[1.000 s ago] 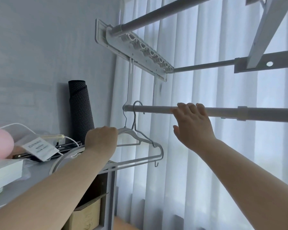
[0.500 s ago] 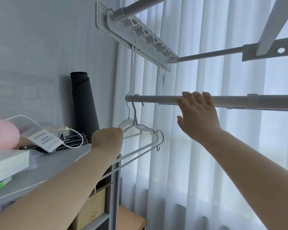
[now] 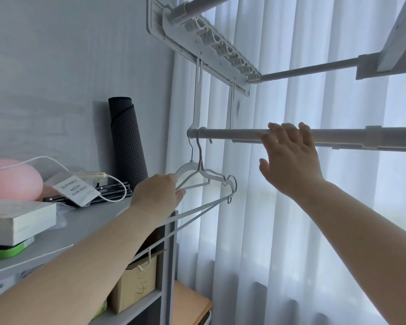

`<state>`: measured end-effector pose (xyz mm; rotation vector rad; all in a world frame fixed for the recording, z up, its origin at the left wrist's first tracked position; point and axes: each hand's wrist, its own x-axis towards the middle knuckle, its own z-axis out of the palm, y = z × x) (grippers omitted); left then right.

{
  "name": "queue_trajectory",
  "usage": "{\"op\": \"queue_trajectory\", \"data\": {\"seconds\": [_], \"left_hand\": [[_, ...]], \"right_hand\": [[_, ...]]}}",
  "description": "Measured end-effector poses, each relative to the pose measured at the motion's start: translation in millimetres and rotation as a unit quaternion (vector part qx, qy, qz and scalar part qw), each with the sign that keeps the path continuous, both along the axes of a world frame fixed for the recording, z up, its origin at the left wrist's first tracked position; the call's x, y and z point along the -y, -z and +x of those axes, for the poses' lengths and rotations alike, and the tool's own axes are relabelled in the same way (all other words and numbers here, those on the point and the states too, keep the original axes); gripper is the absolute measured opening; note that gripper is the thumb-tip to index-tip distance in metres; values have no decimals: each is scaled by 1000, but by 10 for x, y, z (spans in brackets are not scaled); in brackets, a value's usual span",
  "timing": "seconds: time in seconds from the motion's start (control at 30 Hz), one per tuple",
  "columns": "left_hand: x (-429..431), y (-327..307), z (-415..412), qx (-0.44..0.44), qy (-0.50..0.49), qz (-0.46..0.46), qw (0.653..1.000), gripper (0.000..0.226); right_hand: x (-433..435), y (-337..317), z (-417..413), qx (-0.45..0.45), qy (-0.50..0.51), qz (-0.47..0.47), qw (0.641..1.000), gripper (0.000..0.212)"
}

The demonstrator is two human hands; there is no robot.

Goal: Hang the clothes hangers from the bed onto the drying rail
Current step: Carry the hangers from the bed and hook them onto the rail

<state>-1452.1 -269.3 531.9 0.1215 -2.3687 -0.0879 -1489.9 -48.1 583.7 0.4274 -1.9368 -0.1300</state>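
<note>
Since half a second ago little has shifted. The right hand (image 3: 288, 160) has loosened: its fingers, which were bent over the top of the drying rail (image 3: 232, 133), are now straighter and splayed, with the tips lying across the rail and the thumb hanging apart below it. The left hand (image 3: 155, 195) stays where it was, and the hangers (image 3: 206, 177) are at the same spot on the rail as before.

A white packet (image 3: 76, 190) on the shelf (image 3: 80, 224) has printed lines, and a cardboard box (image 3: 136, 285) lower in the shelf unit bears a handwritten mark. Both are too small or unclear to read.

The left hand is closed around the near shoulder of the pale hangers, with the fingers wrapped under the wire. One hook clearly passes over the left end of the rail; the other hook's seat I cannot tell. The hangers' lower bars slant down and back under the left forearm. The right hand is released and holds nothing, only touching the rail well to the right of the hooks.

On the shelf a dark rolled mat (image 3: 127, 141) stands against the wall. Beside it lie a pink round object (image 3: 10, 181), a white cable (image 3: 56, 160) and a stack of books (image 3: 19, 221). White curtains (image 3: 291, 231) hang behind the rail.
</note>
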Motion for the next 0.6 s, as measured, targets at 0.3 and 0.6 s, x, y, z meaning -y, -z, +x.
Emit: {"op": "queue_trajectory", "data": {"seconds": [0.3, 0.6], "left_hand": [[145, 129, 338, -121, 76, 25, 989, 38], [659, 426, 1296, -149, 23, 92, 984, 21]], "right_hand": [[341, 176, 17, -60, -117, -41, 991, 45], [1014, 409, 883, 163, -280, 23, 946, 29]]}}
